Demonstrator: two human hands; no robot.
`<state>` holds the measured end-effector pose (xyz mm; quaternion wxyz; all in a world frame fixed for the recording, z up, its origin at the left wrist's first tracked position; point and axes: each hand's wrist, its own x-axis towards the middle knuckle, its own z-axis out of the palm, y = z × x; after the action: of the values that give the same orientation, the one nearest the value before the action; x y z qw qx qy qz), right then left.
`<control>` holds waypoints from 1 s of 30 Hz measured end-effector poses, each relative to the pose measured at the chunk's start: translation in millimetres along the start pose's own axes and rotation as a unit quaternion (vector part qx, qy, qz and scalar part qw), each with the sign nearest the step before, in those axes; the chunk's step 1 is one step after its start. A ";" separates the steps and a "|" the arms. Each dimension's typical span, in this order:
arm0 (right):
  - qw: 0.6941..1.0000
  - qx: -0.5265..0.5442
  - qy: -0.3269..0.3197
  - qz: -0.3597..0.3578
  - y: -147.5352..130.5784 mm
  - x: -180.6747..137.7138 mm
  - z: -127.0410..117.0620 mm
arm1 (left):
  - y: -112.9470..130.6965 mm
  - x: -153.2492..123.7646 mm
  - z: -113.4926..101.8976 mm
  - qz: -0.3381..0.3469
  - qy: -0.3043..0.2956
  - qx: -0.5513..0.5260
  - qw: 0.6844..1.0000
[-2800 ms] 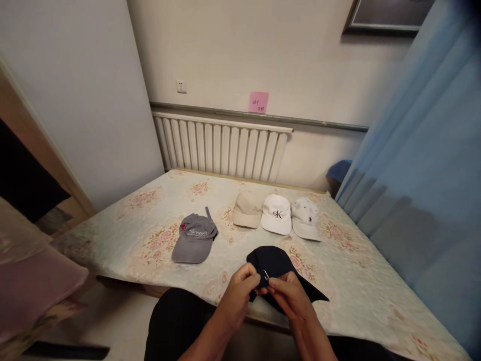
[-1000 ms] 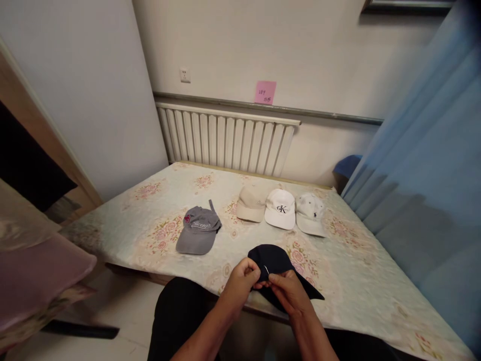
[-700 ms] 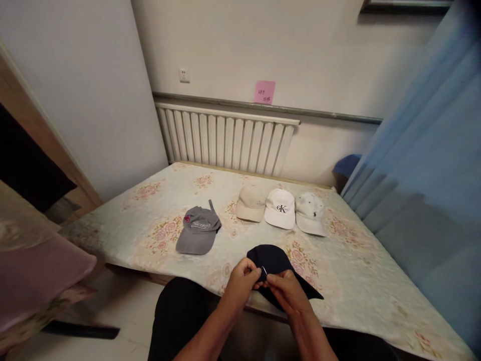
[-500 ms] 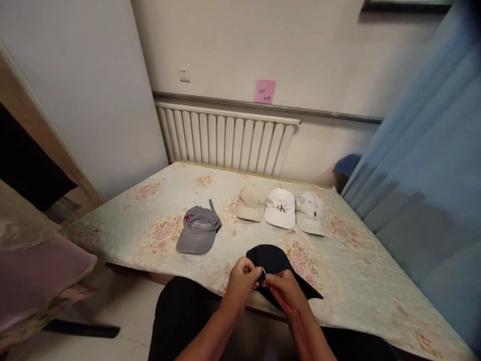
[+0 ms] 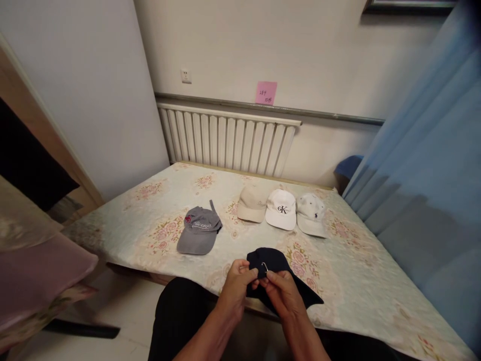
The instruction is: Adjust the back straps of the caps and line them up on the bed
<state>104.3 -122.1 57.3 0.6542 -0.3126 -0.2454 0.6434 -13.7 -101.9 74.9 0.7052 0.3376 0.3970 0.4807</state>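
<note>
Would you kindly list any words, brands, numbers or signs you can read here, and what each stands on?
"K", with a smaller letter, C or G, beside it: middle white cap.
Handwriting on pink note: too small to read surely.
White script on grey cap: too blurred to read surely.
Small marks on beige cap and off-white cap: unreadable.
Dark cap: no text visible.
</note>
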 end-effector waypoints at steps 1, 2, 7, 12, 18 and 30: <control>1.000 0.013 0.008 -0.002 0.4 0.0 -0.2 | -0.1 0.1 0.2 0.001 0.004 0.006 1.000; 0.999 0.026 0.017 -0.006 0.7 -0.1 -0.4 | 0.0 0.2 0.4 0.001 0.010 0.014 1.000; 0.994 0.090 0.065 -0.023 0.0 -0.3 1.7 | 0.7 0.5 1.0 0.008 0.038 0.056 0.998; 0.992 0.090 0.086 -0.021 -0.1 0.7 6.3 | 1.8 0.6 2.6 0.011 0.053 0.069 0.996; 0.986 -0.022 0.163 -0.016 -1.0 0.0 11.2 | 0.9 1.7 3.4 0.014 0.044 0.074 0.996; 0.977 -0.042 0.207 -0.024 -4.3 0.4 6.4 | -2.0 0.2 0.1 0.024 -0.011 0.118 0.993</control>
<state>102.6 -121.0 64.8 0.6920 -0.4604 -0.1393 0.5383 -12.8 -102.4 73.1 0.6531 0.4335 0.4349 0.4431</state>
